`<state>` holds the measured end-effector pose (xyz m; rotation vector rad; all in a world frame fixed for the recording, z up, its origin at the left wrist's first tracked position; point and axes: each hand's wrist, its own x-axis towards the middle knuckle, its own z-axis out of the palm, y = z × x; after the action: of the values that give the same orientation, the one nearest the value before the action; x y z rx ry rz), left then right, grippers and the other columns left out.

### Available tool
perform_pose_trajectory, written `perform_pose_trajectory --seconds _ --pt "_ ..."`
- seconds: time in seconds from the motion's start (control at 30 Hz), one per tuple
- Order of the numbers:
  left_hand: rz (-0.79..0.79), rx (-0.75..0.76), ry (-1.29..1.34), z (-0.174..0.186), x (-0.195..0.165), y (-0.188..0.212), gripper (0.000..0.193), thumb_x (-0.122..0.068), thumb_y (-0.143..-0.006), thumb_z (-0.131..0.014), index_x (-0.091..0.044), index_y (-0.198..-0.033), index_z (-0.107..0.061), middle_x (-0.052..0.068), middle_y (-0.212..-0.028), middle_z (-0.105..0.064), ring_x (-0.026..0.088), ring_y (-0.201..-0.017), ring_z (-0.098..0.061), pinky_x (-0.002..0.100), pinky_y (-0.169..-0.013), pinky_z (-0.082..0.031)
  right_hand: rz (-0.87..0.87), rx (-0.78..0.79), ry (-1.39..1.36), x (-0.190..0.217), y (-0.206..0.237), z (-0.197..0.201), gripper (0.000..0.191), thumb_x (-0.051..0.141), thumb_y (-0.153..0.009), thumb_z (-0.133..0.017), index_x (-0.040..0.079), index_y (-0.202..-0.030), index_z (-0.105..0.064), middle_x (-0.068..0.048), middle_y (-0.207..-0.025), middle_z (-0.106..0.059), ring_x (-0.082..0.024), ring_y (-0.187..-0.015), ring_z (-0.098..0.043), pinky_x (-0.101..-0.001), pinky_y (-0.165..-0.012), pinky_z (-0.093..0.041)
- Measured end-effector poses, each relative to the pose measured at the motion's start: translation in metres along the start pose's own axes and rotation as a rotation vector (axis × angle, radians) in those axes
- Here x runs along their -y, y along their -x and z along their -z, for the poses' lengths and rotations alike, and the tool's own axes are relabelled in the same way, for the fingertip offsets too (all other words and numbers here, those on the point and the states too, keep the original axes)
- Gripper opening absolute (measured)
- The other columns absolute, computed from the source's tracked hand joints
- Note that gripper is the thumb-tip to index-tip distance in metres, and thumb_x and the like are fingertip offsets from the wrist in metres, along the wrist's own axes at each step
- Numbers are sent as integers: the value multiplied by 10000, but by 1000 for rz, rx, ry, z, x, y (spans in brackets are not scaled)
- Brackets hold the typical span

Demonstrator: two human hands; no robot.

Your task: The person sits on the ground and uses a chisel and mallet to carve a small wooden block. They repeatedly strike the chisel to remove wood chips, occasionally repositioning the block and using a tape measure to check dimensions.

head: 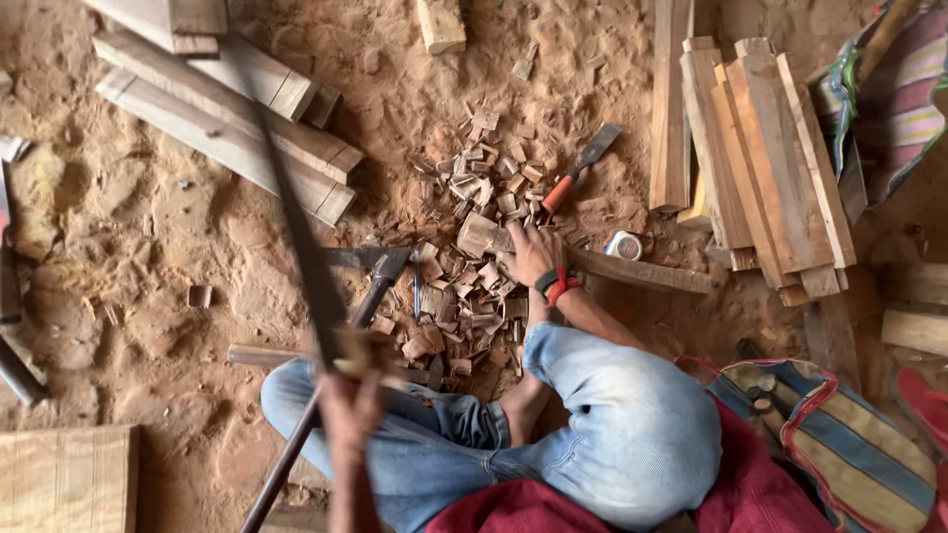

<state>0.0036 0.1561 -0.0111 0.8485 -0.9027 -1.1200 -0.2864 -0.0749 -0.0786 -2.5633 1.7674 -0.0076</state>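
Note:
I sit cross-legged on sandy ground in blue jeans. My right hand [531,253], with a dark watch and a red band at the wrist, presses on a long wooden piece [642,271] whose chopped end rests among a pile of wood chips [474,286]. My left hand [351,407] is raised close to the camera and grips the wooden handle of a long dark blade [296,217], which points up and to the left. The hand and blade are blurred.
An adze-like tool [373,266] with a long dark handle lies beside the chips. A red-handled chisel [581,166], a tape measure [624,245] and a blue pen [417,281] lie nearby. Planks [227,109] are stacked upper left, boards [770,158] at right, striped bags [849,444] lower right.

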Motion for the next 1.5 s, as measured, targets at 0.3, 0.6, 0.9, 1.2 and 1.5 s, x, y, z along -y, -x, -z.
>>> perform_pose_trajectory --seconds 0.3,0.6,0.9,1.2,1.5 --pt "-14 -31 -702 -108 97 -24 570 -130 -1008 -698 -57 -1531 -486 213 -1218 -748 301 -1062 -760 448 -878 -615 53 48 -305 -17 8 1 647 229 -875 -738 150 -1476 -513 -172 -1029 -725 -307 -782 -707 -463 -647 -603" --pt "-33 36 -698 -129 118 -58 478 -109 -1042 -589 -100 -1504 -470 232 -1286 -703 231 -806 -797 349 -721 -686 205 -232 -304 -27 21 -11 528 217 -916 -682 223 -1438 -600 -116 -1032 -743 -302 -844 -717 -456 -685 -609" --pt "-35 17 -895 -153 124 -121 481 -153 -1044 -599 -74 -1494 -450 274 -1215 -720 115 -451 -633 261 -311 -528 303 -238 -172 -27 17 -13 414 272 -1026 -609 318 -1436 -589 -96 -1208 -747 -222 -824 -721 -329 -518 -576" --pt "168 37 -943 -166 122 -139 495 -111 -1053 -588 -121 -1527 -447 160 -936 -789 179 -433 -601 274 -349 -508 241 -153 -185 -26 19 -11 466 242 -1018 -618 338 -1472 -570 -103 -1258 -703 -249 -842 -704 -329 -535 -582" --pt "-97 36 -905 -156 127 -120 574 -56 -998 -631 -36 -1534 -426 341 -1223 -657 273 -743 -755 331 -562 -667 290 -214 -247 -28 24 -5 449 222 -1012 -601 350 -1442 -588 -101 -1223 -730 -241 -832 -725 -333 -534 -583"
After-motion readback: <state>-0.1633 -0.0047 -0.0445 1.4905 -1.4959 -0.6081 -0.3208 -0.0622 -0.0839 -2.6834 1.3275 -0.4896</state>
